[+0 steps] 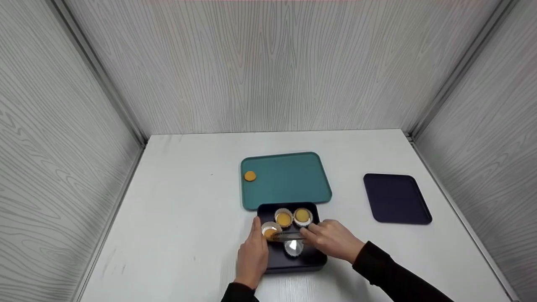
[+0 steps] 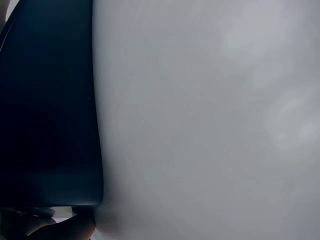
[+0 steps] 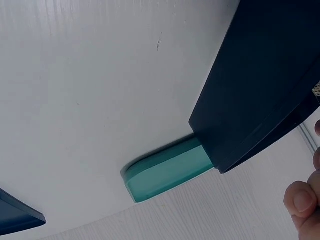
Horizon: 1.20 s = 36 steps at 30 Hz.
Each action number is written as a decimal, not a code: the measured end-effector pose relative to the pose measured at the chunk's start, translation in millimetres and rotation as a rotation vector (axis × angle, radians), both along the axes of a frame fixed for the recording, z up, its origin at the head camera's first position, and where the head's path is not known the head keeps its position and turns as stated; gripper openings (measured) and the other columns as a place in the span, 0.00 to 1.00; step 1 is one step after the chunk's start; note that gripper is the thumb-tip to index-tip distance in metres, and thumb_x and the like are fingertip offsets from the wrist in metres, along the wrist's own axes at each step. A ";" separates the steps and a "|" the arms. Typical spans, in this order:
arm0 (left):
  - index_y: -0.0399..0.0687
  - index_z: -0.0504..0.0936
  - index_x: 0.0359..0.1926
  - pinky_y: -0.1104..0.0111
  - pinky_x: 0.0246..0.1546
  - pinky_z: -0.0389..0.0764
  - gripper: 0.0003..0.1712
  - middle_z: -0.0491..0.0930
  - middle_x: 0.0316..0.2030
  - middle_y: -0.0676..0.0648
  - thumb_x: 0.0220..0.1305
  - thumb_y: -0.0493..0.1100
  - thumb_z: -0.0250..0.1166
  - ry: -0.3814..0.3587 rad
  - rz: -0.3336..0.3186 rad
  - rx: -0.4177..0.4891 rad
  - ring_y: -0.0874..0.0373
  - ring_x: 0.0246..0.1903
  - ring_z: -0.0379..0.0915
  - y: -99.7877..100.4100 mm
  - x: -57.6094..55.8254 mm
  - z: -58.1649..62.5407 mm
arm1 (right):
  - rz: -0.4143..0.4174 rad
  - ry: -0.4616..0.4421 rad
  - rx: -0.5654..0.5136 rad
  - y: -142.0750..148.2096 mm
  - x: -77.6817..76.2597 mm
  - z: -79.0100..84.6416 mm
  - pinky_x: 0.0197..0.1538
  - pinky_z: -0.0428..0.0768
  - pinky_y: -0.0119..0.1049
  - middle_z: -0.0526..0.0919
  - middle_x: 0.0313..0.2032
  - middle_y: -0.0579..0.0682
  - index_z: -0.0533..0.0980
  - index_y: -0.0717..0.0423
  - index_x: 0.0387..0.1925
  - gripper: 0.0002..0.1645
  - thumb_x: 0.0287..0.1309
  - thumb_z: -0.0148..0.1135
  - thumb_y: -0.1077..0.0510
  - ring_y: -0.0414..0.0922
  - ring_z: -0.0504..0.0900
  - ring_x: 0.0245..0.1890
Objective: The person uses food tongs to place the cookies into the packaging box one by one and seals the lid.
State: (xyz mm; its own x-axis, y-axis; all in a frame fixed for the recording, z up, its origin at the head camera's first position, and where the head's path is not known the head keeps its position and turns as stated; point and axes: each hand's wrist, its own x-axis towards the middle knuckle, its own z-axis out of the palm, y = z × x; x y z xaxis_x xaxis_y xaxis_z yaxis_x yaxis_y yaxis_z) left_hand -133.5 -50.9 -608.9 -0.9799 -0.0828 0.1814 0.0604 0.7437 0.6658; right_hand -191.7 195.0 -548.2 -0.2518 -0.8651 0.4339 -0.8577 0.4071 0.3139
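In the head view a deep dark-blue tray (image 1: 293, 265) holds several fluted paper cups. Two cups at its far end, a left one (image 1: 278, 213) and a right one (image 1: 308, 221), contain yellow discs. A third cup (image 1: 268, 225) by the left wall has an orange-yellow disc (image 1: 269, 234) in it, and the near cup (image 1: 293, 248) shows a pale, shiny inside. My left hand (image 1: 253, 256) rests along the tray's left wall, fingers extended. My right hand (image 1: 333, 240) pinches slim tongs (image 1: 289, 236), whose tips are at the third cup's disc; whether they grip it I cannot tell.
Behind the deep tray lies a flat teal tray (image 1: 289, 178), with one orange-yellow disc (image 1: 250, 176) near its left edge. A flat dark tray (image 1: 397, 199) sits at the right. Pale wood-grain walls (image 1: 268, 67) enclose the white table (image 1: 176, 218).
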 end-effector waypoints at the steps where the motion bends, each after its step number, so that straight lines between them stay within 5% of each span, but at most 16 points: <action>1: 0.33 0.61 0.76 0.60 0.20 0.73 0.29 0.69 0.71 0.37 0.78 0.38 0.49 -0.005 0.000 0.001 0.59 0.11 0.62 0.0 0.1 0.3 | -0.005 -0.004 0.002 0.2 -0.2 0.2 0.17 0.66 0.33 0.74 0.21 0.43 0.77 0.52 0.33 0.18 0.54 0.76 0.46 0.39 0.68 0.13; 16: 0.33 0.62 0.76 0.62 0.18 0.72 0.29 0.70 0.71 0.38 0.78 0.37 0.49 0.030 0.011 -0.015 0.61 0.10 0.59 0.0 0.7 -3.0 | -0.033 -0.110 -0.052 8.0 -2.7 4.1 0.20 0.75 0.34 0.76 0.24 0.44 0.84 0.54 0.40 0.17 0.53 0.78 0.49 0.38 0.74 0.15; 25: 0.33 0.60 0.76 0.64 0.17 0.69 0.29 0.68 0.72 0.38 0.79 0.38 0.48 0.000 0.006 -0.003 0.61 0.10 0.59 -0.4 0.3 -1.4 | -0.044 -0.149 -0.079 14.5 -5.7 8.3 0.18 0.71 0.33 0.72 0.22 0.44 0.82 0.56 0.41 0.17 0.55 0.77 0.52 0.37 0.70 0.14; 36: 0.33 0.60 0.76 0.65 0.15 0.67 0.30 0.68 0.72 0.39 0.78 0.38 0.48 0.014 0.001 -0.006 0.62 0.09 0.57 -0.4 0.7 -1.7 | -0.087 -0.111 -0.107 26.7 -13.1 16.8 0.17 0.70 0.32 0.71 0.22 0.44 0.82 0.56 0.44 0.20 0.53 0.78 0.52 0.37 0.68 0.12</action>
State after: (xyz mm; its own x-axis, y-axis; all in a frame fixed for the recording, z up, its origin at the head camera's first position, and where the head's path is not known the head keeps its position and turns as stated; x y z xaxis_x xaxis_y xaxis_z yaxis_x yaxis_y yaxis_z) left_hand -132.9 -51.3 -610.6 -0.9772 -0.0827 0.1953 0.0688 0.7476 0.6606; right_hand -204.7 221.7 -531.4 -0.3750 -0.7886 0.4873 -0.8449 0.5070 0.1704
